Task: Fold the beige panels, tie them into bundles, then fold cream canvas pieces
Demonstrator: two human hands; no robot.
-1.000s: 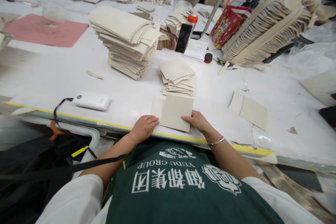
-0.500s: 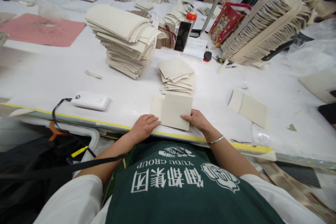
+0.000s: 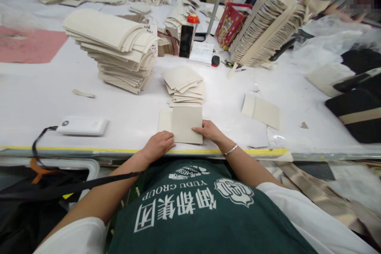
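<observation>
A cream square card (image 3: 186, 124) lies at the near edge of the white table (image 3: 44, 99), over a second cream piece that sticks out on its left. My left hand (image 3: 158, 145) rests on the table at the card's lower left corner, fingers curled down onto it. My right hand (image 3: 210, 130) lies against the card's right edge, fingers flat and pressing it. Just beyond the card sits a small pile of cream squares (image 3: 183, 85).
A tall stack of curved cream sheets (image 3: 114, 49) stands back left. A white power bank (image 3: 81, 126) with a black cable lies at left. A loose folded card (image 3: 262, 110) lies right. A phone (image 3: 186, 41), red box (image 3: 228, 26) and leaning card bundle (image 3: 264, 31) stand behind. A person in red works opposite.
The view has swung to the right, so everything sits further left in frame. Both hands stay on the card at the table edge.
</observation>
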